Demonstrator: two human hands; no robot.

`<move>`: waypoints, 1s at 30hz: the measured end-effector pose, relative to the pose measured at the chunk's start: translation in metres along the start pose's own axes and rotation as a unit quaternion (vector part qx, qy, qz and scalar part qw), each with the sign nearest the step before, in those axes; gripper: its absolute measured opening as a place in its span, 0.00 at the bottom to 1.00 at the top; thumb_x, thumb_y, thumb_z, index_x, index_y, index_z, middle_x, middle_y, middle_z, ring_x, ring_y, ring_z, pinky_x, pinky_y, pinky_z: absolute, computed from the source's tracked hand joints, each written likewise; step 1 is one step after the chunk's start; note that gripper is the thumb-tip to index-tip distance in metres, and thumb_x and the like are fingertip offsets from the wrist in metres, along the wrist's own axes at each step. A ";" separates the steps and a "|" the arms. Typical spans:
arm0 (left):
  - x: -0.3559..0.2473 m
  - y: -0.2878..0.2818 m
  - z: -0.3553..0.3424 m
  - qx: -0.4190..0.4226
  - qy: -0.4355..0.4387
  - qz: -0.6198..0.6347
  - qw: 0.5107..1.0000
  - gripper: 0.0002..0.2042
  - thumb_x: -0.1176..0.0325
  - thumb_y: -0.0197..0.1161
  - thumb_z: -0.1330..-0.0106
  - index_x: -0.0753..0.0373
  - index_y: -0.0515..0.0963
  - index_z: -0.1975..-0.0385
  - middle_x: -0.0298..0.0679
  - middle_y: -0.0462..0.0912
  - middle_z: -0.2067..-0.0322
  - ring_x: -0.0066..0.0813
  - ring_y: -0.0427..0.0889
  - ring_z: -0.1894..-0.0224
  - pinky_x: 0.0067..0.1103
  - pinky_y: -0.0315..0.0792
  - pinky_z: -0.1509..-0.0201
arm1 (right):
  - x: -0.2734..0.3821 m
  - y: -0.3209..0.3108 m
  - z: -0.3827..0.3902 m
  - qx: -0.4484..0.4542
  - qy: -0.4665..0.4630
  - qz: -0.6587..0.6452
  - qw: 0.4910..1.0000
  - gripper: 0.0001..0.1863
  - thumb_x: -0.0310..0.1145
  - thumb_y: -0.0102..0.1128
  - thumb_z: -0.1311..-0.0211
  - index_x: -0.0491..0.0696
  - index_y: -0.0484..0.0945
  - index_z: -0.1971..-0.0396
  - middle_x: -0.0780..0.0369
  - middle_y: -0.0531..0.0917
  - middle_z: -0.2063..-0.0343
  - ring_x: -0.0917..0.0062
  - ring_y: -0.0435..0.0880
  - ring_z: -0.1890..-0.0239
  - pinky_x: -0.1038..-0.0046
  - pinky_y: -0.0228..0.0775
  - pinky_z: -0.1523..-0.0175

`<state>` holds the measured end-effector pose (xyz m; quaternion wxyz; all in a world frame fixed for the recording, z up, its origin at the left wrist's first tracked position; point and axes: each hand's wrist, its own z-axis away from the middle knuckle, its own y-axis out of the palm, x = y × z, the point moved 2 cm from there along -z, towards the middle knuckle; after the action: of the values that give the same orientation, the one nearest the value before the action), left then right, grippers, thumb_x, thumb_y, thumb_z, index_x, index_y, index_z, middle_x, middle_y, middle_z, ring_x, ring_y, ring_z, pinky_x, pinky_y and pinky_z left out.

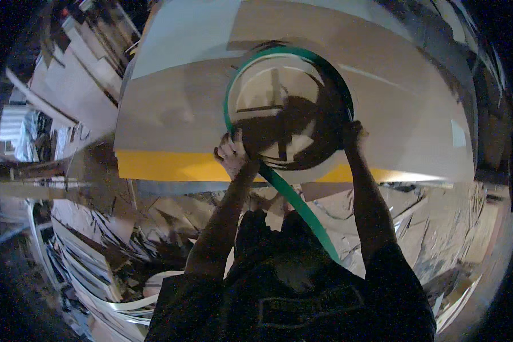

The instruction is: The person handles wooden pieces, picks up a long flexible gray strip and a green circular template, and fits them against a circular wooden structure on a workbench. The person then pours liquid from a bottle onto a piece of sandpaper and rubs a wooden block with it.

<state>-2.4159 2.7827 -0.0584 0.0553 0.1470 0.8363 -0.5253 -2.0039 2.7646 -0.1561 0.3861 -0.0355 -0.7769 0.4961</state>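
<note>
- Left hand (231,155): fingers bent at the rim, apparently steadying it; grip unclear.
- Between the hands: round piece (305,85) lies on the desk (171,114), which carries it.
- Just right of the left hand: green strip (302,208) hangs loose, unsupported.
- Right hand (353,135): at the opposite rim, probably bracing; too dark to tell its grip.

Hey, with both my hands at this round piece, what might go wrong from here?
The loose tail of the green strip hangs past the yellow edge of the table toward your dark shirt, so it might snag. Your left hand and right hand sit on either side of the round piece, so uneven pressure could shift it. Scraps below the table could trip you.
</note>
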 end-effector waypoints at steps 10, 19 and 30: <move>0.045 0.010 0.007 0.164 0.148 0.222 0.950 0.23 0.48 0.68 0.39 0.66 0.82 0.62 0.57 0.65 0.33 0.60 0.57 0.27 0.58 0.42 0.24 | 0.043 -0.018 0.003 0.091 0.024 0.061 0.994 0.12 0.37 0.63 0.39 0.42 0.80 0.70 0.47 0.85 0.73 0.55 0.87 0.68 0.57 0.77 0.63; 0.069 0.021 0.005 0.019 0.335 0.177 0.925 0.27 0.46 0.74 0.55 0.62 0.82 0.64 0.53 0.75 0.41 0.54 0.67 0.32 0.51 0.48 0.22 | 0.014 -0.010 -0.013 0.039 -0.074 0.126 0.988 0.19 0.44 0.61 0.32 0.42 0.79 0.72 0.49 0.85 0.72 0.56 0.83 0.72 0.56 0.72 0.67; 0.073 0.047 0.023 0.174 0.242 0.383 0.874 0.33 0.57 0.81 0.55 0.61 0.78 0.48 0.48 0.77 0.45 0.48 0.74 0.40 0.48 0.62 0.30 | 0.055 -0.024 0.001 0.081 -0.120 0.092 0.985 0.15 0.40 0.70 0.48 0.43 0.79 0.71 0.49 0.84 0.74 0.57 0.85 0.68 0.59 0.76 0.63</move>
<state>-2.4727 2.7945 -0.1270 0.0213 0.5855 0.5967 -0.5483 -2.0357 2.7759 -0.1064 0.2439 -0.0156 -0.7682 0.5917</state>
